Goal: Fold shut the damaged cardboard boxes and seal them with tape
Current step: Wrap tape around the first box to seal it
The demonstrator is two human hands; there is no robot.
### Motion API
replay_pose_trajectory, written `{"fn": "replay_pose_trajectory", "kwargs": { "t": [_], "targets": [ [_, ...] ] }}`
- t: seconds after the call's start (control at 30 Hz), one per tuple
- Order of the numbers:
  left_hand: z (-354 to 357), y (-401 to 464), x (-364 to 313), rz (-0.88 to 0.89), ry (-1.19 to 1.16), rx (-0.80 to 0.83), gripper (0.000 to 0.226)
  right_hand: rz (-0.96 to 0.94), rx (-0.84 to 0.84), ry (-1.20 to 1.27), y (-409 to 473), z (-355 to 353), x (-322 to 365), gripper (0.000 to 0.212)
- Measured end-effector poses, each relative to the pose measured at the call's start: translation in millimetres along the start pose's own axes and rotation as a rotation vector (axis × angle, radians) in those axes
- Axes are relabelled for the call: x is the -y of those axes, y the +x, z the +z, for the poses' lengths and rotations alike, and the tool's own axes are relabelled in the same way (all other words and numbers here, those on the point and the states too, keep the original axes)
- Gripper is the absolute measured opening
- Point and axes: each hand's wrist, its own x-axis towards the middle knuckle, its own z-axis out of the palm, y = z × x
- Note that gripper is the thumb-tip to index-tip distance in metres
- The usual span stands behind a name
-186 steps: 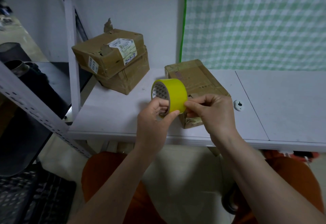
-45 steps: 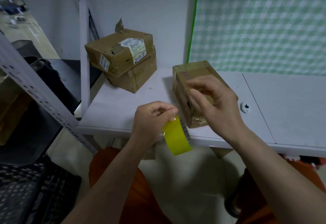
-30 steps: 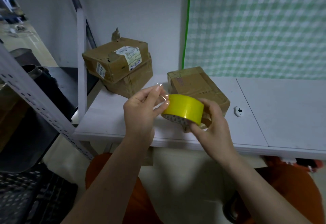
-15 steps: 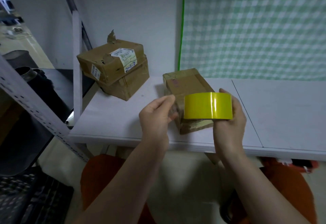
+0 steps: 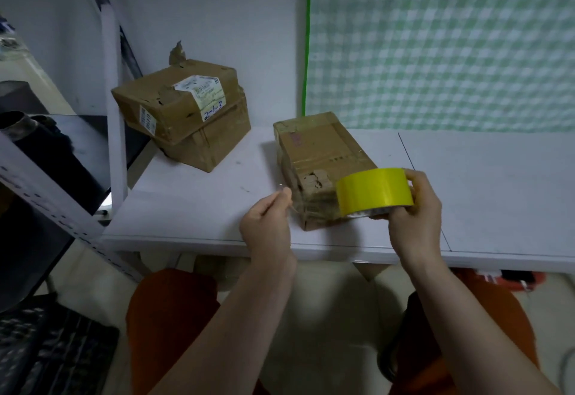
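While unreadable elsewhere, box label (image 5: 203, 92) handwritten "2-1-3".

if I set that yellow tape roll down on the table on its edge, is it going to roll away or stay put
Likely to roll: the tape roll is a round hoop, and the white table looks smooth and flat. Laid on its flat side it should stay put. It is probably stiff and light, since the right hand grips it alone without it visibly deforming.
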Motion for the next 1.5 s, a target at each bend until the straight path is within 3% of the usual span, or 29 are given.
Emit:
{"fn": "replay_pose_trajectory", "kwargs": {
  "t": [0.2,0.37,0.5,0.63,0.8,1.13,1.27,1.5],
  "targets": [
    [6,9,-4,-0.032,-0.12,-0.054,0.003,-0.134,-0.056,-0.215,17,-4,9,0.054],
    [14,13,-3,0.04,-0.232,0.058,0.005,0.119,-0.133,0.151,31,10,15,0.028],
    [13,24,-2,0.137,-0.083,0.039,0.006,0.139,-0.03,0.191,32,11,14,0.031],
    [10,28,0,0.135,-0.056,-0.043,0.013,0.181,-0.058,0.198,44,14,14,0.041],
    [10,31,2,0.177,0.012,-0.022,0.017,0.27,-0.09,0.237,45,28,11,0.022],
    [11,36,6,0.48,0.295,-0.054,0.025,0.276,-0.061,0.292,59,34,10,0.024],
    [13,37,15,0.496,0.451,0.006,0.026,0.307,-0.025,0.288,61,32,16,0.013],
    [21,46,18,0.44,0.443,-0.033,0.022,0.165,-0.046,0.017,67,40,11,0.032]
  ]
}}
